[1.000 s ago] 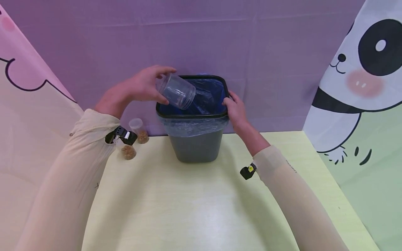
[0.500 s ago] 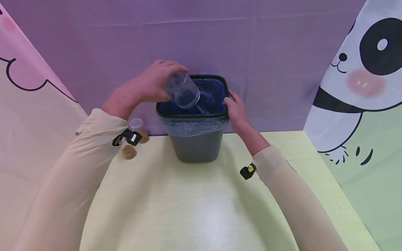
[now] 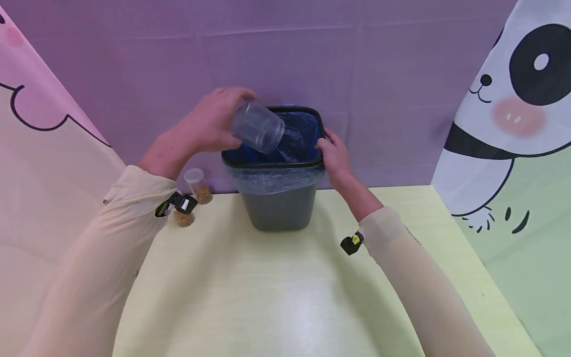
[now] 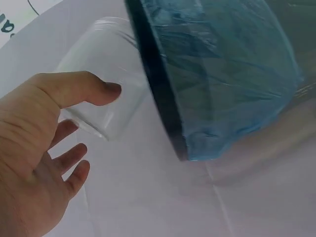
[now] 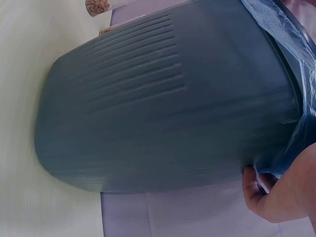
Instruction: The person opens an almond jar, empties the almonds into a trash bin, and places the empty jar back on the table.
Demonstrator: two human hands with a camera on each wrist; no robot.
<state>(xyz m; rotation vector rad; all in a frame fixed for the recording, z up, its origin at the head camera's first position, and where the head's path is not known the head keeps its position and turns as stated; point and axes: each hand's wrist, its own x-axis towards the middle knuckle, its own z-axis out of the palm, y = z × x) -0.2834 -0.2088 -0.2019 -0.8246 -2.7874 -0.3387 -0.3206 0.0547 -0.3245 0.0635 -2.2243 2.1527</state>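
Observation:
My left hand (image 3: 209, 121) grips a clear plastic jar (image 3: 257, 127) between thumb and fingers. The jar is tipped on its side, its mouth pointing right and down over the opening of a grey trash bin (image 3: 280, 206). I see nothing inside the jar. In the left wrist view the thumb lies across the jar (image 4: 116, 64), and the bin's dark rim (image 4: 158, 84) hides part of it. A blue plastic bag (image 3: 292, 141) lines the bin and folds over its rim. My right hand (image 3: 335, 156) holds the right side of the rim.
Two small clear containers with brown bits stand at the table's back left: one (image 3: 198, 186) by the wall, the other (image 3: 184, 218) partly behind the left wrist camera. The pale table (image 3: 267, 287) meets a purple cloth (image 3: 285, 54) behind the bin.
My left hand and the jar have shifted right over the bin, then slightly back left, with the jar's tilt changing. The right hand and bin stay put.

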